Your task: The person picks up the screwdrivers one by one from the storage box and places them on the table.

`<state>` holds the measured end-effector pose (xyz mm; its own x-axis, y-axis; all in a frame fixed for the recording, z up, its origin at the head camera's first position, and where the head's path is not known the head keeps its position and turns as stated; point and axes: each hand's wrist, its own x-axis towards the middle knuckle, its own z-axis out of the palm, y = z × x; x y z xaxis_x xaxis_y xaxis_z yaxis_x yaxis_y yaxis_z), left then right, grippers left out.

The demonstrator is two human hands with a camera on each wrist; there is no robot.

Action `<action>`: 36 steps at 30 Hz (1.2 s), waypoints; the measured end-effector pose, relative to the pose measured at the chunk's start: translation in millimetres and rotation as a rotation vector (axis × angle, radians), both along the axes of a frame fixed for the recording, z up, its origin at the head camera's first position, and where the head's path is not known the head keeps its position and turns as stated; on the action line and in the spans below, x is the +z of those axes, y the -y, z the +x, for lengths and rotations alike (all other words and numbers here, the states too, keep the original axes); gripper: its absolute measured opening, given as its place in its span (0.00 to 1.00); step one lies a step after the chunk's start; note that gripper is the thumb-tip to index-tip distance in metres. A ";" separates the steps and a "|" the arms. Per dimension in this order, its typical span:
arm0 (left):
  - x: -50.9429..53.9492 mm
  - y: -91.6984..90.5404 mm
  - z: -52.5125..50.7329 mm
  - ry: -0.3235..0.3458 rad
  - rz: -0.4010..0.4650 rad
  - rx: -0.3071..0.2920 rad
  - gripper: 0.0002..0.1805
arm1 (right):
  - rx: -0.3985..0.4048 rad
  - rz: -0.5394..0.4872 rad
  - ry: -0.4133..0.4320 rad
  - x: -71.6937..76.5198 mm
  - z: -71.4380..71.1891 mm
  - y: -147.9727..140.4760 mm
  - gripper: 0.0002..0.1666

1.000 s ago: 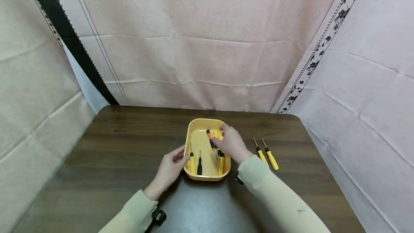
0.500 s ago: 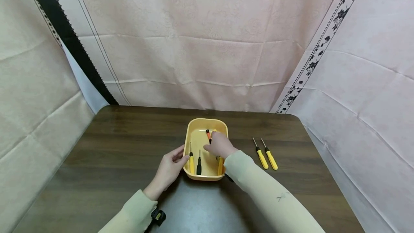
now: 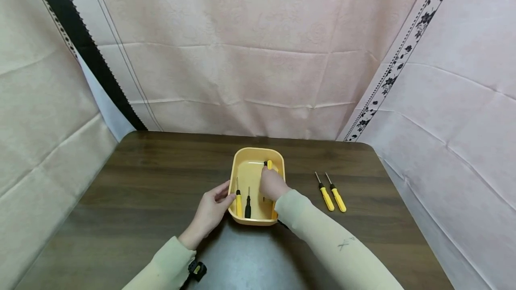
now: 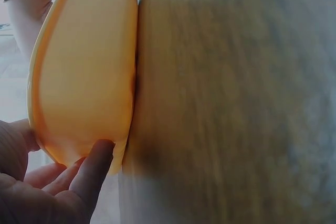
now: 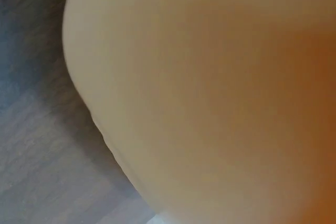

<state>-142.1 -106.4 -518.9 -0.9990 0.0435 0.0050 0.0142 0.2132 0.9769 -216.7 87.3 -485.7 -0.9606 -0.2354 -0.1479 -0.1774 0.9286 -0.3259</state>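
A yellow plastic tray stands on the table. My left hand grips its left rim, thumb at the rim and fingers under the outer wall; the left wrist view shows these fingers against the tray's side. Inside the tray, my right hand is curled over a screwdriver, whose black end shows above the hand and thin tip below; the fingers are mostly hidden. A yellow-handled screwdriver and a black screwdriver lie at the tray's left. Another yellow handle shows beyond the right hand.
Two yellow-handled screwdrivers lie side by side on the brown wooden table, right of the tray. Light cloth hangs behind the table and at both sides. The tray's wall fills most of the right wrist view.
My right hand has moved left from the tray's right rim, down into the tray. The orange-and-black screwdriver's black end has shifted right, its orange part now covered. My left hand stays put.
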 end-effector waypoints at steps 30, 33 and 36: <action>2.0 -1.2 0.4 0.007 -0.016 -0.005 0.28 | -0.042 -0.048 0.070 1.0 10.8 13.9 0.05; 2.4 -1.2 0.4 0.009 -0.014 -0.006 0.28 | -0.039 -0.035 0.059 -0.5 10.7 13.9 0.03; 2.5 -0.9 0.9 0.010 -0.013 -0.002 0.28 | -0.031 -0.033 0.047 1.5 11.4 12.6 0.08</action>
